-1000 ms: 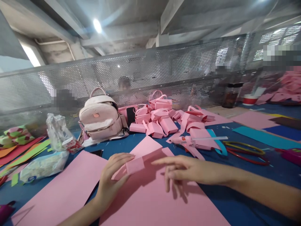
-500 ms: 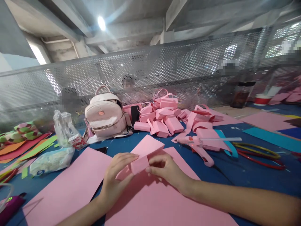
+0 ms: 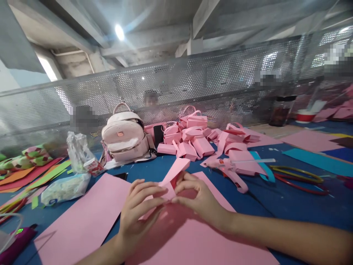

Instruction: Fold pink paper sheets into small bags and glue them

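Between my two hands is a small folded pink paper box [image 3: 176,170], held above a large pink sheet [image 3: 204,235]. My left hand [image 3: 140,209] grips its left side, thumb below and fingers along the top. My right hand [image 3: 197,200] pinches its right side between thumb and bent fingers. One long flap of the box points up and away, and a darker red-pink inside shows by my right fingertips. My fingers hide much of the box's lower part. Another pink sheet [image 3: 82,221] lies to the left.
A pink glue gun [image 3: 230,171] lies right of my hands, its cord trailing forward. Behind are a pile of pink paper bags [image 3: 193,136] and a pale backpack [image 3: 124,132]. Plastic bags and coloured paper lie left; blue strips [image 3: 320,162] and yellow and red loops [image 3: 300,176] lie right.
The pink box has turned in my hands, so its broad top panel now looks narrower and its inside shows. My left fingers have shifted right, closer to my right thumb.
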Demonstrator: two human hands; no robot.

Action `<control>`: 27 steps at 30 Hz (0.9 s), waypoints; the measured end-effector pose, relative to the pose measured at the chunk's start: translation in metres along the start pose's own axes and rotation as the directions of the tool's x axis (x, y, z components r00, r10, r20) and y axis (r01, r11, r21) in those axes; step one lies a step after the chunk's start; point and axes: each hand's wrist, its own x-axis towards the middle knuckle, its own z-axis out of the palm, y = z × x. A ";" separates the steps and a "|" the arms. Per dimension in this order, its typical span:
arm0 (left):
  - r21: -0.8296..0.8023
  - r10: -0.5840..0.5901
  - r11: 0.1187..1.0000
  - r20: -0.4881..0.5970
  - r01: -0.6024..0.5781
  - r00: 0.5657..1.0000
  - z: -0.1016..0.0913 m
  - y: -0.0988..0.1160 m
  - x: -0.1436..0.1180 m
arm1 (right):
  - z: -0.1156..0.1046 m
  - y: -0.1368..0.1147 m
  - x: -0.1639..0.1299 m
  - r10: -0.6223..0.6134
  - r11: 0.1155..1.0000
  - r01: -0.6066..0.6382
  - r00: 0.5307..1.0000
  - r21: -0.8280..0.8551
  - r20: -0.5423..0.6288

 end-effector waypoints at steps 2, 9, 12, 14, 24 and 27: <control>-0.053 -0.042 0.998 0.002 0.042 0.999 -0.001 0.001 0.000 | 0.001 -0.006 -0.003 -0.047 0.999 0.046 0.997 0.022 0.053; -0.389 -0.357 0.855 0.035 0.341 0.934 0.003 0.004 -0.005 | 0.005 -0.010 -0.014 0.042 0.998 -0.052 0.976 0.042 0.216; -0.479 -0.486 0.748 0.077 0.460 0.871 0.004 0.005 -0.004 | 0.005 -0.008 -0.013 0.054 0.992 -0.080 0.967 0.095 0.248; -0.523 -0.543 0.686 0.094 0.505 0.835 0.005 0.004 -0.003 | 0.005 -0.008 -0.012 0.073 0.985 -0.112 0.960 0.131 0.272; -0.566 -0.648 0.520 0.227 0.640 0.727 0.010 0.001 -0.010 | 0.004 -0.011 -0.012 0.168 0.946 -0.275 0.871 0.174 0.462; -0.581 -0.651 0.497 0.243 0.645 0.719 0.011 0.004 -0.011 | 0.002 -0.016 -0.013 0.225 0.924 -0.351 0.819 0.152 0.528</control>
